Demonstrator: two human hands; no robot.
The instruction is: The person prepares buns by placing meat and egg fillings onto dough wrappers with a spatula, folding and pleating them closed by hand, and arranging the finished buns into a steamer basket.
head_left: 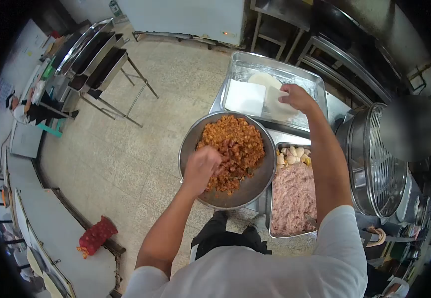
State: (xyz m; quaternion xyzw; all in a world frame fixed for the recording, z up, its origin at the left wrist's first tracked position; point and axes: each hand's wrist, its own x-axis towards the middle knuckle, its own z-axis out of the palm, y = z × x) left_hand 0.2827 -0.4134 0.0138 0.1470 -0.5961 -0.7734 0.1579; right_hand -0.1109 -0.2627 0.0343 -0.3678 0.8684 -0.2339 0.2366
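Note:
My left hand [201, 166] reaches into a round steel bowl [191, 144] heaped with reddish-brown diced filling [235, 144], fingers curled in the filling. Whether it grips any I cannot tell. My right hand [297, 98] rests on a white round dough wrapper [277, 107] lying in a floured steel tray [275, 67] beyond the bowl, pinching its edge. Another round wrapper [263, 79] and a white sheet [245, 97] lie in the same tray.
A steel pan [293, 198] of pink minced meat with pale chunks [292, 155] sits right of the bowl. A large steel steamer [377, 159] stands at far right. A red mesh bag [96, 236] lies on the floor, and metal racks [96, 59] stand at upper left.

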